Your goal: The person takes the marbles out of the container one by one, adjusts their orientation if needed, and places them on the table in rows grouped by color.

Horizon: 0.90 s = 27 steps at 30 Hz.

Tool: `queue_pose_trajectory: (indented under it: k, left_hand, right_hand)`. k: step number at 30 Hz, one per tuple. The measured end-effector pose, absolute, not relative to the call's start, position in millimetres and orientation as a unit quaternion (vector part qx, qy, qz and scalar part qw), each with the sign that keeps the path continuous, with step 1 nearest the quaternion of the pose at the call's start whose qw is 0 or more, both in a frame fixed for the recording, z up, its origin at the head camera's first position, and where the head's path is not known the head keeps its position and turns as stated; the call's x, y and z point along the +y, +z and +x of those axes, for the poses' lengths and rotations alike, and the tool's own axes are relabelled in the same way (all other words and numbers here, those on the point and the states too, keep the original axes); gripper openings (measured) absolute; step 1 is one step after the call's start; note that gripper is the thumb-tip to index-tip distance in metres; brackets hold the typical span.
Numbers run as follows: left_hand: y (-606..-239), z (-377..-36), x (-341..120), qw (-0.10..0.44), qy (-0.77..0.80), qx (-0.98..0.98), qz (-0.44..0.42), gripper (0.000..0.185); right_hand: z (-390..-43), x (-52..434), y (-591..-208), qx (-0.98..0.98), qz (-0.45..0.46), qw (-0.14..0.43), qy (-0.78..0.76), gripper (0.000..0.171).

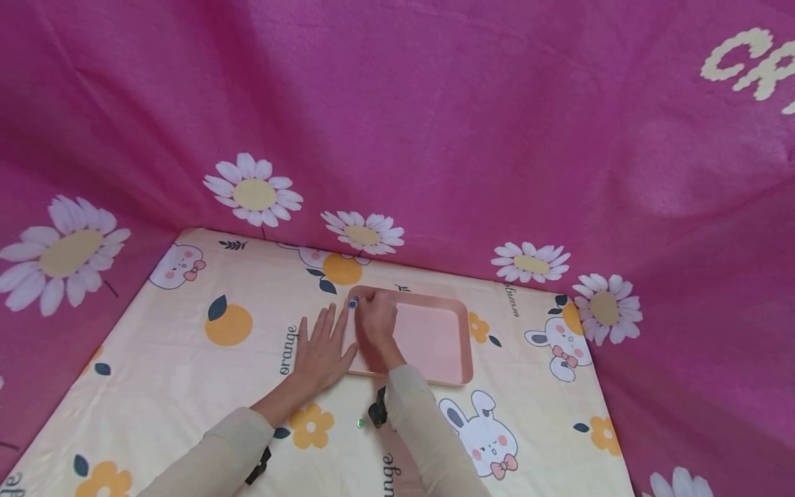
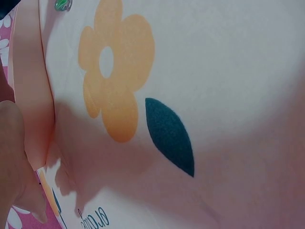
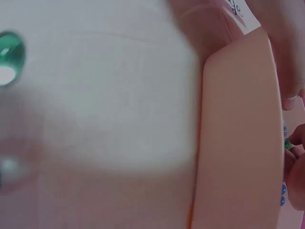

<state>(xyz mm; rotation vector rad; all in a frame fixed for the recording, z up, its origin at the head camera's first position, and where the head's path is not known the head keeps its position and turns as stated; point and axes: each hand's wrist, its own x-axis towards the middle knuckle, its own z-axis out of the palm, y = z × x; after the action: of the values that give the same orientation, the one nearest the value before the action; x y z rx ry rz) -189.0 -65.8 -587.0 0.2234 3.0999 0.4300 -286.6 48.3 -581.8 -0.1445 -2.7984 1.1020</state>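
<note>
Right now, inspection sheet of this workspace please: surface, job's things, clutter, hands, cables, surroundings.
Surface: printed cloth with oranges, flowers and rabbits, lying flat.
Job's things: pink tray; small blue bead at its far left corner, at the right hand's fingertips.
Clutter: one green bead on the cloth between the forearms.
Hands: left hand flat on the cloth beside the tray; right hand over the tray, curled at the blue bead.
Cables: nothing seen.
Surroundings: magenta daisy-print fabric behind and at both sides.

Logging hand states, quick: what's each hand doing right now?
Left hand: open, flat on the cloth beside the pink tray.
Right hand: fingers pinch small beads at the tray's corner.
</note>
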Motion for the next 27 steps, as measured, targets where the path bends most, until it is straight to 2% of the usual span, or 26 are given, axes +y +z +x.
queue_pose_trajectory:
  k: [5,12,27]
  left_hand:
    - [-586.4,-187.9,-65.6,-0.005,0.136,0.988,0.072,0.079]
    - [-585.6,-187.4,-65.5,-0.01,0.136,0.988,0.071,0.08]
    - [-584.6,-188.4,-64.3,-0.008,0.143,0.987,0.07,0.079]
  right_hand:
    - [-279.3,52.0,-580.2,-0.929,-0.049,0.074,0.358,0.01]
    - [-270.3,62.2,-578.2,-0.919,-0.042,0.056,0.387,0.008]
    - [-263.8,98.9,-554.9,-0.911,0.0,0.118,0.396,0.008]
